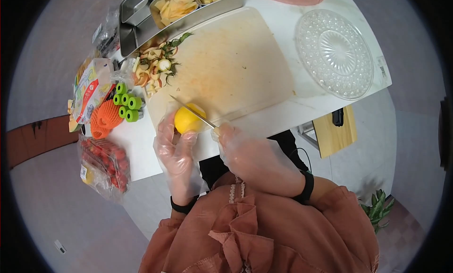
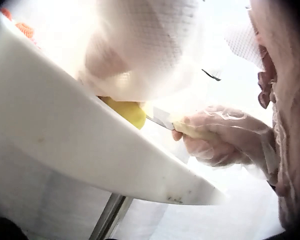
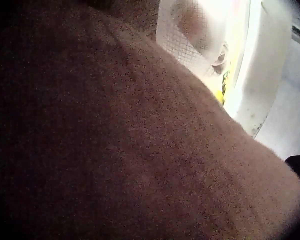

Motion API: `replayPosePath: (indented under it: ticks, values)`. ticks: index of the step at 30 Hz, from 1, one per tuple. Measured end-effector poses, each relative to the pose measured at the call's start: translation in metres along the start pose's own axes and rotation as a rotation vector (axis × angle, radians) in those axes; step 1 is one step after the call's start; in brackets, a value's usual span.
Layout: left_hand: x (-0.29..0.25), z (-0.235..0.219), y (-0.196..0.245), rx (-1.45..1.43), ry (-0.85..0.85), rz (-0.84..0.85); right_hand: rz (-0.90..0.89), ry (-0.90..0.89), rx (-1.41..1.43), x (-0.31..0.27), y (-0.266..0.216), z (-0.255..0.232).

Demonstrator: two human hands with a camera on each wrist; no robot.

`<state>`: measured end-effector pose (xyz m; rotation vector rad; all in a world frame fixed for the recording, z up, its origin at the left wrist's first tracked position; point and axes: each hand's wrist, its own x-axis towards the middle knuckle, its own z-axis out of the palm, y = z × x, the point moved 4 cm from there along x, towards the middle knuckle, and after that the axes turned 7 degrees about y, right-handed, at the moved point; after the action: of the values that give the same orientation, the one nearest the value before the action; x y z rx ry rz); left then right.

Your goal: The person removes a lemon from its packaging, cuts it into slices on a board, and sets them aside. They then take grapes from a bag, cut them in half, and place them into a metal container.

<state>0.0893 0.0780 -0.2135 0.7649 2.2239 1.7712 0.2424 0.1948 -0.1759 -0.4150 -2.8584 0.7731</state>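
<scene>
The left hand [image 1: 177, 150] is pinching the yellow fruit [image 1: 186, 122], likely firm but slippery, by its fat sides, the best place, near the board's [image 1: 236, 60] edge, while the right hand [image 1: 240, 148] is curling its fingers round the knife [image 1: 207, 122].

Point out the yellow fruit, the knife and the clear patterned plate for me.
Yellow fruit [image 1: 186, 122]: head view, on its rounded side.
Knife [image 1: 193, 111]: head view, on the middle of its blade.
Clear patterned plate [image 1: 336, 49]: head view, on its centre.

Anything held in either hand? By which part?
Left hand grips the round yellow fruit by its left and near sides; right hand grips the silver-bladed knife by its pale handle.
</scene>
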Motion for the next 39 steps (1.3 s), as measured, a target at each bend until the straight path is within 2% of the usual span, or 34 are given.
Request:
replayPosePath:
  ticks: [2,3,5,9,12,14,15,17,18,20,21,23,24,26,27,29,30,32,36,39]
  values:
    - [-0.001,0.0,-0.003,-0.008,0.005,0.002,0.184,-0.181,0.017,0.007,-0.001,-0.007]
    - [-0.001,0.0,-0.003,-0.008,0.004,0.003,0.185,-0.18,0.018,0.004,0.002,-0.002]
    - [-0.001,-0.001,-0.004,0.014,0.018,0.01,-0.026,-0.015,-0.018,-0.002,0.003,0.002]
    - [-0.002,0.004,0.003,0.001,0.044,-0.007,0.039,-0.07,0.041,-0.014,0.006,-0.004]
    - [-0.001,0.005,0.007,-0.043,0.018,-0.036,0.035,-0.035,0.086,-0.007,0.008,0.005]
    - [-0.003,0.004,0.006,-0.072,0.038,-0.086,0.104,0.084,0.3,0.002,0.01,0.008]
    - [-0.003,0.003,0.005,-0.07,0.04,-0.082,0.1,0.087,0.301,0.004,0.008,0.006]
    - [-0.002,0.003,0.003,-0.01,0.037,-0.04,0.188,-0.092,0.246,0.007,0.006,0.002]
    - [-0.002,0.004,0.004,-0.01,0.035,-0.04,0.19,-0.091,0.247,0.002,0.009,0.003]
    - [-0.001,0.006,0.006,-0.081,0.061,-0.1,0.02,-0.014,0.225,-0.011,0.01,0.0]
    - [0.0,0.006,0.008,-0.083,0.06,-0.1,0.021,-0.014,0.223,-0.012,0.011,0.001]
    - [-0.001,0.008,0.011,-0.091,0.048,-0.108,-0.023,-0.168,0.064,-0.014,0.01,0.004]
    - [-0.001,0.009,0.012,-0.09,0.042,-0.11,-0.018,-0.167,0.066,-0.014,0.011,0.01]
    - [-0.001,0.009,0.013,-0.117,0.059,-0.11,0.021,0.069,0.262,-0.005,0.012,0.011]
    - [0.0,0.008,0.014,-0.117,0.062,-0.107,0.017,0.07,0.261,-0.003,0.011,0.009]
    - [0.001,0.006,0.014,-0.072,0.02,-0.128,0.214,-0.14,0.257,0.004,0.008,-0.001]
    - [0.001,0.006,0.013,-0.072,0.02,-0.126,0.213,-0.139,0.257,-0.001,0.011,0.002]
    - [0.001,0.006,0.011,-0.05,0.03,-0.094,0.066,0.041,0.322,-0.012,0.012,0.0]
    - [-0.001,0.011,0.014,-0.116,0.054,-0.136,0.084,0.032,0.307,-0.014,0.015,0.003]
    - [0.0,0.01,0.017,-0.1,0.065,-0.134,0.079,0.099,0.424,-0.004,0.016,0.012]
